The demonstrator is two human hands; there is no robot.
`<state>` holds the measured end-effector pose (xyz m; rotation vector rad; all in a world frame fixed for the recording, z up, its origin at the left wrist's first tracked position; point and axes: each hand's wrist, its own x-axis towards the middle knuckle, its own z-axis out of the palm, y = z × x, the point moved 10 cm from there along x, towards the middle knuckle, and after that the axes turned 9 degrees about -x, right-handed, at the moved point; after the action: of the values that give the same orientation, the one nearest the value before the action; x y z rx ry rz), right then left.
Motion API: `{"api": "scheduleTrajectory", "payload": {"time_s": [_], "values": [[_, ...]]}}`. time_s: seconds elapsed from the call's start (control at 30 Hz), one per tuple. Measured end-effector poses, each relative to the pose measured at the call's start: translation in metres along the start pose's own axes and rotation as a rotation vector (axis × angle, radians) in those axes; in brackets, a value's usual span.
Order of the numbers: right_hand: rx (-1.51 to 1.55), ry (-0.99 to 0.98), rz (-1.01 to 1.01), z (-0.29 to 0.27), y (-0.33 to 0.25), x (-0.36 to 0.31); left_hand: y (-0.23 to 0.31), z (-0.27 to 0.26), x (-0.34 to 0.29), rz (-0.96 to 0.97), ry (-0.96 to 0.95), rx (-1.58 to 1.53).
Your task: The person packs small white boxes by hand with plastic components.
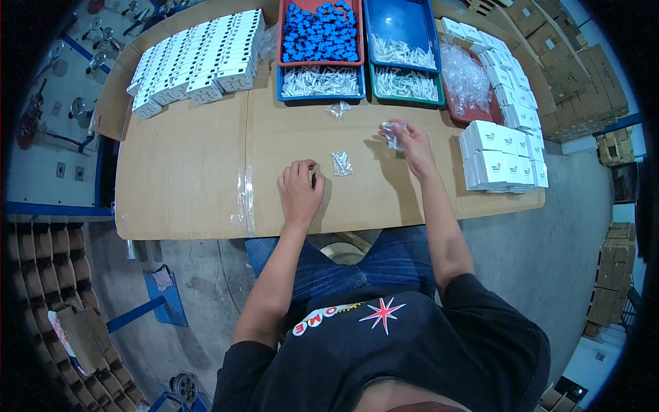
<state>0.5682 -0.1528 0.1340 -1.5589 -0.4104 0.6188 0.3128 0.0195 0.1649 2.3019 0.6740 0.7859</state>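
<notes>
My right hand (pixel 410 141) is raised over the cardboard-covered table (pixel 185 172) and pinches a small clear plastic bag (pixel 392 132). My left hand (pixel 300 189) rests on the table with its fingers curled; something small and dark shows at its fingertips, too hidden to make out. Between the two hands lies a small clear packet with white parts (pixel 342 163). Another small clear bag (pixel 338 108) lies farther back, just in front of the trays.
At the back stand a red tray of blue parts (pixel 320 31), blue and green trays of white parts (pixel 403 65), and a red tray with clear bags (pixel 467 79). Rows of white boxes (pixel 199 58) fill the back left; stacked white boxes (pixel 504 158) sit right. Brown cartons (pixel 570 69) beyond.
</notes>
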Motion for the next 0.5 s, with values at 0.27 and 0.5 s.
{"api": "scheduleTrajectory", "payload": {"time_s": [0.27, 0.5], "values": [[0.170, 0.140, 0.110, -0.073, 0.030, -0.036, 0.000, 0.004, 0.002, -0.015, -0.012, -0.028], [0.233, 0.276, 0.144, -0.111, 0.009, 0.025, -0.001, 0.003, -0.001, -0.004, 0.007, -0.040]]}}
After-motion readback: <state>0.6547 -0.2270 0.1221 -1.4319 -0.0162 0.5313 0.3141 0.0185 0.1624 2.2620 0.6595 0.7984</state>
